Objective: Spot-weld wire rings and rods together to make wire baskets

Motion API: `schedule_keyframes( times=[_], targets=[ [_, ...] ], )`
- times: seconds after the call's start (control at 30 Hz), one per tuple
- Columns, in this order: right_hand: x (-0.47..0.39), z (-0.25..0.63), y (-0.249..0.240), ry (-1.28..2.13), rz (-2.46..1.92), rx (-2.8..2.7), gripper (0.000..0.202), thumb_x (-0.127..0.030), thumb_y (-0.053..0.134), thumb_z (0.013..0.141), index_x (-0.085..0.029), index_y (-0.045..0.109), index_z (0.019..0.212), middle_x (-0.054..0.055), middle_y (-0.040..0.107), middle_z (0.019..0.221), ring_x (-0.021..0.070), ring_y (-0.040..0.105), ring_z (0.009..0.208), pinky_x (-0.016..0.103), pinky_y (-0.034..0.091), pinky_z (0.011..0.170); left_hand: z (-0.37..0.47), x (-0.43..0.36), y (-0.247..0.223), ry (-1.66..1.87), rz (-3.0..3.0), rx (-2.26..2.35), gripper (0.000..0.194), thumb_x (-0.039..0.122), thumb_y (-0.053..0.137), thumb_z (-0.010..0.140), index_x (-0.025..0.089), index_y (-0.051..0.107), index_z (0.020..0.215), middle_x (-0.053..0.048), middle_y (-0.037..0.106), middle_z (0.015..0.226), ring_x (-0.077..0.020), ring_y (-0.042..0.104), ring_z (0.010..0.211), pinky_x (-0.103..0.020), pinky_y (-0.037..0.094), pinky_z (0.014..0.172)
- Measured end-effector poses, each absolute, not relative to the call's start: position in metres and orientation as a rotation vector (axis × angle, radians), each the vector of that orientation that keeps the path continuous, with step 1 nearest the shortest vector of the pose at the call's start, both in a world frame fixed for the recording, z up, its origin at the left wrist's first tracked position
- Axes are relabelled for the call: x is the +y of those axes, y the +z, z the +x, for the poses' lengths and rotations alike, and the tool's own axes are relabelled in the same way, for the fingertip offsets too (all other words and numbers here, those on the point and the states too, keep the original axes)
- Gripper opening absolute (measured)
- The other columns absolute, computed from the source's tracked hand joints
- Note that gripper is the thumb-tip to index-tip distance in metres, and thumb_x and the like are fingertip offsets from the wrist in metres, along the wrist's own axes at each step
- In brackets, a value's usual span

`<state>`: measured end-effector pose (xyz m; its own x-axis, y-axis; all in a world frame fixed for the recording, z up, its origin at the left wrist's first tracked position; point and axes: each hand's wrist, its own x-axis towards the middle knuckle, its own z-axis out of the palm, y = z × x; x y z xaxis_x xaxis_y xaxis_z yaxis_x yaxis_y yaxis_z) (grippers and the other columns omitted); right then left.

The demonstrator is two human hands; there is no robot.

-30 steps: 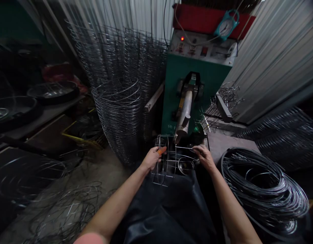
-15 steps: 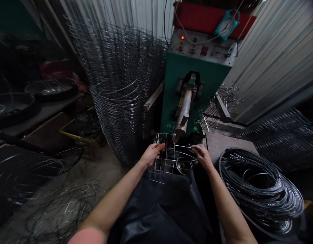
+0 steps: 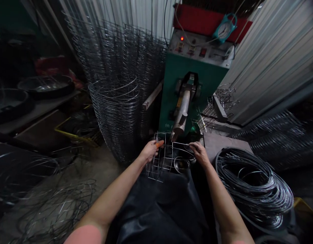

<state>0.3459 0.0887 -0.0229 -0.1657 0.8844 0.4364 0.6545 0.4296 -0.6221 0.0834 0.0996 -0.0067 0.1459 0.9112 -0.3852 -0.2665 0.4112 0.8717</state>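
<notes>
My left hand (image 3: 149, 151) is closed on the left side of a wire frame (image 3: 154, 178), a small grid of thin metal rods. Something orange (image 3: 159, 143) covers my left thumb or lies against it. At the frame's right, my right hand (image 3: 199, 153) pinches the end of a thin wire rod (image 3: 181, 143) that runs across toward the grid. Just above the rod is the tip of a thick metal arm (image 3: 179, 130), which juts from a green machine (image 3: 169, 78). Whether tip and wire touch, I cannot tell. A small round dish (image 3: 181, 165) shows below the rod.
Tall stacks of wire baskets (image 3: 114, 112) stand left of the machine. A big coil of wire rings (image 3: 258, 189) lies at the right beside a flat board (image 3: 222, 145). Loose wire loops (image 3: 57, 206) cover the floor at left. A blue clock (image 3: 224, 28) hangs above.
The whole view has shifted slightly. Both hands keep their hold on the wire frame and rod, and their place under the metal arm looks nearly the same.
</notes>
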Motion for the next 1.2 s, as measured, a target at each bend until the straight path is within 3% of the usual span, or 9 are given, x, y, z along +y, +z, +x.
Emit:
schedule_keyframes(
  times=[0.2,0.4,0.53,0.63,0.87,1.2],
  targets=[
    [0.088,0.352,-0.019,0.314,-1.343,-1.941,0.028,-0.042,0.045,0.088,-0.023,0.066,0.086,0.005,0.059,0.079,0.0205,0.055,0.078,0.035,0.045,0.073,0.083,0.101,-0.007,0.952,0.752,1.092,0.044,0.046,0.078,0.049,0.012,0.056,0.067,-0.001,0.055,0.063,-0.0022,0.029,0.042,-0.017,0.015,0.037],
    [0.055,0.289,0.000,0.046,-1.450,-1.903,0.032,-0.037,0.052,0.085,-0.022,0.061,0.111,0.012,0.056,0.104,0.0261,0.052,0.097,0.040,0.045,0.084,0.087,0.098,-0.006,0.972,0.775,1.130,0.045,0.046,0.078,0.048,0.013,0.056,0.067,-0.001,0.055,0.063,-0.0024,0.031,0.043,-0.016,0.018,0.037],
    [0.050,0.258,-0.003,0.187,-1.385,-1.881,0.019,-0.028,0.049,0.088,-0.023,0.067,0.093,0.008,0.058,0.089,0.0202,0.056,0.082,0.033,0.048,0.074,0.090,0.094,-0.007,1.009,0.733,1.151,0.044,0.046,0.078,0.048,0.014,0.055,0.067,0.000,0.054,0.063,-0.0035,0.034,0.044,-0.016,0.020,0.037],
    [0.056,0.274,-0.011,0.153,-1.364,-1.815,0.017,-0.032,0.053,0.086,-0.023,0.068,0.085,0.006,0.057,0.084,0.0205,0.055,0.082,0.034,0.047,0.074,0.087,0.091,-0.007,1.029,0.731,1.148,0.046,0.048,0.077,0.047,0.014,0.056,0.070,-0.001,0.056,0.065,-0.0039,0.035,0.045,-0.016,0.021,0.037],
    [0.065,0.312,-0.024,0.005,-1.330,-1.917,0.018,-0.037,0.056,0.083,-0.026,0.069,0.080,0.007,0.053,0.114,0.0269,0.042,0.106,0.045,0.040,0.091,0.086,0.089,-0.008,1.054,0.743,1.147,0.047,0.050,0.075,0.050,0.014,0.059,0.074,-0.002,0.058,0.067,-0.0050,0.037,0.049,-0.016,0.022,0.039],
    [0.071,0.323,-0.023,0.103,-1.341,-1.972,0.021,-0.039,0.053,0.085,-0.025,0.066,0.081,0.005,0.057,0.119,0.0274,0.042,0.104,0.048,0.038,0.091,0.087,0.100,-0.008,1.056,0.723,1.124,0.047,0.047,0.078,0.046,0.013,0.058,0.072,-0.001,0.057,0.065,-0.0036,0.034,0.046,-0.015,0.020,0.037]
  ],
)
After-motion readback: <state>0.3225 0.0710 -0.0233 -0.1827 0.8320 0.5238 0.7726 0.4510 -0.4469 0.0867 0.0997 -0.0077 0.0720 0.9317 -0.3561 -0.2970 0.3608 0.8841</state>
